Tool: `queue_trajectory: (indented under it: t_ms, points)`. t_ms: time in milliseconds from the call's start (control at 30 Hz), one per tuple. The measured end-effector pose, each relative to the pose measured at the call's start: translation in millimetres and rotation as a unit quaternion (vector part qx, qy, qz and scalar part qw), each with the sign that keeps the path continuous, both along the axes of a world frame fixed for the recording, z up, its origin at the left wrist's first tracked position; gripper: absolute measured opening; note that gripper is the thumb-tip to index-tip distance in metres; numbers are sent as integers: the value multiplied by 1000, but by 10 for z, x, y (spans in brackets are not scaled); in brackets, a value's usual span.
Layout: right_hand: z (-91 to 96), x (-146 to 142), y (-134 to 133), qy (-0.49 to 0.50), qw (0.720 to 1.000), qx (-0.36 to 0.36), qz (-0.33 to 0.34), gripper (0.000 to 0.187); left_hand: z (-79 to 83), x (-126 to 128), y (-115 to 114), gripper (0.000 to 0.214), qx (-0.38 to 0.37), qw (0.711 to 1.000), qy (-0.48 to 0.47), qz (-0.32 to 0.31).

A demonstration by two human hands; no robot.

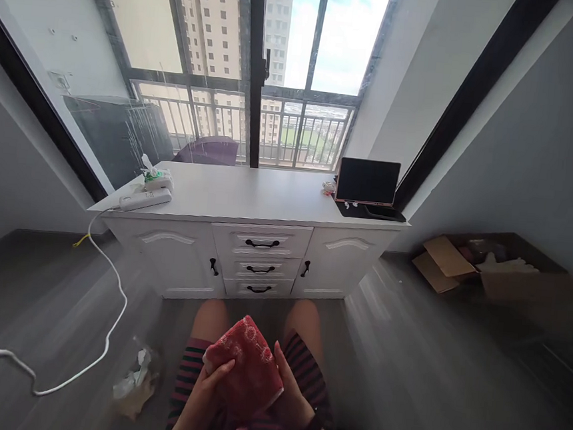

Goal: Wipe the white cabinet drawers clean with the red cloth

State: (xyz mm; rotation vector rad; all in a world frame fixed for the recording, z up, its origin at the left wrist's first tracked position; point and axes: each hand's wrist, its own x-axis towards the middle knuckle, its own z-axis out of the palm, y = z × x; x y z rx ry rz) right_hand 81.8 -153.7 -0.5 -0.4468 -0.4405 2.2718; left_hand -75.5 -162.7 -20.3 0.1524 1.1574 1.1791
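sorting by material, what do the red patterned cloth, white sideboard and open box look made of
Red patterned cloth: soft textile, perhaps plush; matte, rounded edges.
White sideboard: probably painted or laminated board; smooth sheen, moulded doors.
Open box: likely cardboard; matte brown, bent flaps.

cloth: red, pale motifs | garment: dark-and-reddish stripes | cabinet: white | handles: black

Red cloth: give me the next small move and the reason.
Probably lay the right hand's thumb over the cloth's edge: the left hand's thumb rests on top, while the right thumb points up beside the edge, so a second thumb would likely steady it.
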Motion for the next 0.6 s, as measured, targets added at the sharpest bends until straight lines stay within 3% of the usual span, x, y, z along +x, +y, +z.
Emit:
queue_trajectory:
  t_ms: [100, 233, 400, 600]
  points:
    - [94, -29, -219, 20, 999, 13, 40, 65, -75, -52, -215, 42, 2, 1000, 8, 7]
    - [-124, -13, -469, -36, 999, 18, -3, 39, -75, -23, -439, 45, -11, 1000, -13, -21]
    - [-398, 24, -665, -60, 996, -23, -60, 39, 24, 44, -552, 53, -15, 999, -18, -34]
    - [-486, 55, -767, -38, 998, -48, 20, 55, -49, 90, -581, 52, 5, 999, -50, -17]
